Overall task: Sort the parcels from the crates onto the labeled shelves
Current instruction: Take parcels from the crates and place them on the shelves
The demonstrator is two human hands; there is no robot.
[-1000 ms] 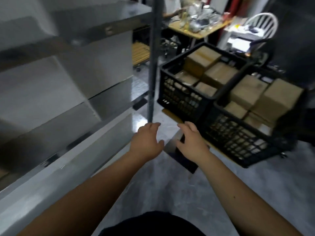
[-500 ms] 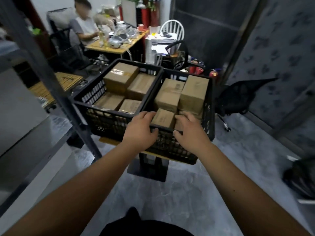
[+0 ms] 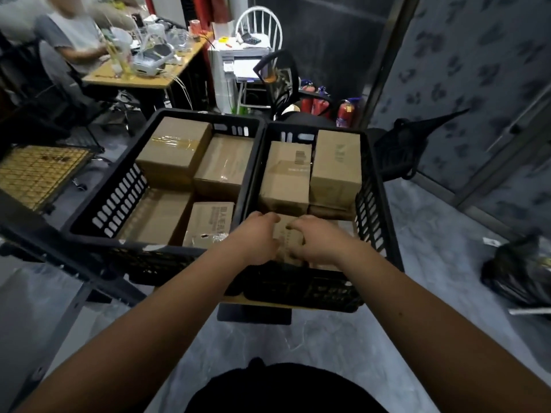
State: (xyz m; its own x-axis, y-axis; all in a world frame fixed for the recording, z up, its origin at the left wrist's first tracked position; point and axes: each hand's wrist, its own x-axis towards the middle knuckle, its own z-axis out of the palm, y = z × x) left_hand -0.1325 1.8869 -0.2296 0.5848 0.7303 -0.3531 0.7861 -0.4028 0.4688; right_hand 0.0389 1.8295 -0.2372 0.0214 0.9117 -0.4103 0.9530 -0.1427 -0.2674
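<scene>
My left hand [image 3: 258,237] and right hand [image 3: 316,239] clasp one small brown cardboard parcel [image 3: 288,240] between them; two black plastic crates [image 3: 167,186] ahead.

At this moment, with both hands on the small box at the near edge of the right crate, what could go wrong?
1. The small box sits tight against the right crate wall and below taller parcels; lifting it might snag or topple them.
2. The left hand and right hand cover most of the box, so the grip may be shallow and could slip.
</scene>
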